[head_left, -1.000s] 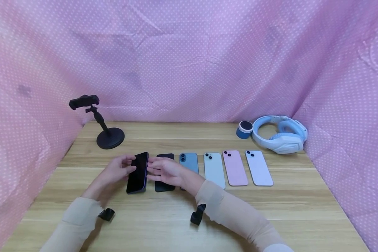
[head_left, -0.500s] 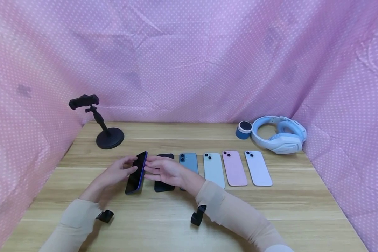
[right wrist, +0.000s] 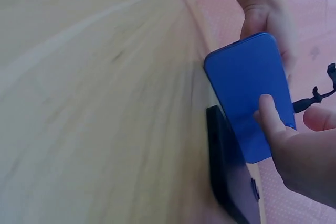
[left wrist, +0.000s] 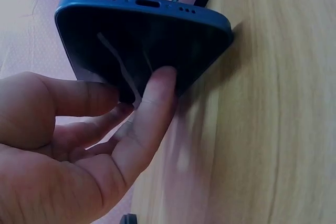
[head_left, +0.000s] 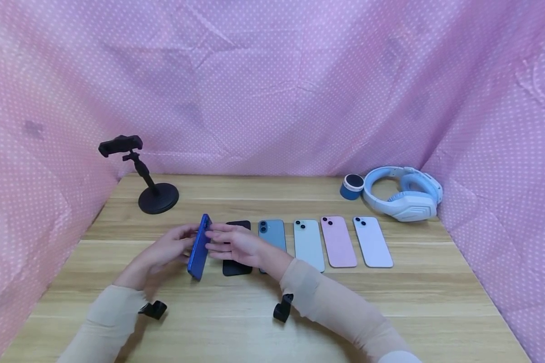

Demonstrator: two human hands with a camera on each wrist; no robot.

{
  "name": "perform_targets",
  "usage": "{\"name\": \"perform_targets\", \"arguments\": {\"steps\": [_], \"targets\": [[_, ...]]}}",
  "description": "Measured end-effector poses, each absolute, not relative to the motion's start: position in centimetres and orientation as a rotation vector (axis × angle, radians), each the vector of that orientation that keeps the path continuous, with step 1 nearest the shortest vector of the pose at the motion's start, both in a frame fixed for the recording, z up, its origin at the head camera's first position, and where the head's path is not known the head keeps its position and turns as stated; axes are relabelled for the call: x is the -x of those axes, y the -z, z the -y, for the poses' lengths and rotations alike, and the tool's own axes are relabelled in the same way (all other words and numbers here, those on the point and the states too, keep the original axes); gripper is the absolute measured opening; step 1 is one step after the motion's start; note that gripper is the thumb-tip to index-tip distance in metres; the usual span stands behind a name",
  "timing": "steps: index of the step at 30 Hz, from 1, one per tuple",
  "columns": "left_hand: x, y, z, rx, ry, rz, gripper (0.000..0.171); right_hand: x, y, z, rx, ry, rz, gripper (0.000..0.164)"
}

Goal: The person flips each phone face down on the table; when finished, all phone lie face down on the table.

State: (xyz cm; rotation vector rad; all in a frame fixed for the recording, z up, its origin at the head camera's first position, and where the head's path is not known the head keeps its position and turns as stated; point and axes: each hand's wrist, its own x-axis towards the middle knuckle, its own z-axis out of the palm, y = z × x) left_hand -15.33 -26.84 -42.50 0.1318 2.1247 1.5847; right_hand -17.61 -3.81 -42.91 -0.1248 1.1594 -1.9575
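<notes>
A blue phone (head_left: 198,256) stands steeply tilted on its long edge, its blue back toward the right. My left hand (head_left: 165,248) is on its dark screen side; in the left wrist view the thumb and a finger press on the screen (left wrist: 126,40). On the other side, my right hand (head_left: 244,247) touches the back with nearly straight fingers, as the right wrist view shows against the blue back (right wrist: 244,80). Beneath the right hand lies a black phone (head_left: 238,269), partly hidden. Right of it is a blue-grey phone (head_left: 273,233), partly covered by the right wrist.
A pale green phone (head_left: 309,242), a pink phone (head_left: 339,244) and a white phone (head_left: 374,244) lie back up in the row. A black phone stand (head_left: 159,198) is at back left. A blue speaker (head_left: 351,189) and pale blue headphones (head_left: 409,204) sit at back right.
The blue phone has turned from lying nearly flat, screen up, to standing on edge, so its blue back now shows. Both hands stay almost in place beside it.
</notes>
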Motion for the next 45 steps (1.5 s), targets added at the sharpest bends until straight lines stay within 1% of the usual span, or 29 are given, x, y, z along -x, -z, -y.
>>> {"name": "perform_targets", "arguments": {"steps": [6,9,17,22,25,34,38,45], "targets": [[15.2,42.4,27.1,-0.087,-1.666,-2.066,0.055,17.9,43.4,3.9,0.13,1.93,-1.249,0.052],[15.2,42.3,27.3,-0.058,-1.695,-2.034,0.056,17.9,43.4,4.0,0.175,1.912,-1.321,0.05],[15.2,42.1,27.8,0.004,-1.715,-1.967,0.069,17.9,43.6,4.5,0.5,1.606,-1.868,0.051],[15.1,42.1,28.0,0.016,-1.702,-1.987,0.071,18.2,43.5,4.7,0.656,1.461,-2.039,0.054],[15.0,42.2,28.2,0.015,-1.715,-1.993,0.069,18.4,43.5,4.9,0.748,1.352,-2.131,0.057],[14.8,42.8,29.2,0.003,-1.767,-1.959,0.067,19.3,43.8,5.5,0.998,1.133,-2.252,0.075],[14.9,43.1,29.6,0.002,-1.775,-1.955,0.065,19.3,43.9,5.8,0.989,1.092,-2.266,0.076],[15.0,43.5,30.2,0.001,-1.755,-1.977,0.063,18.9,43.7,6.4,0.914,1.016,-2.333,0.071]]}}
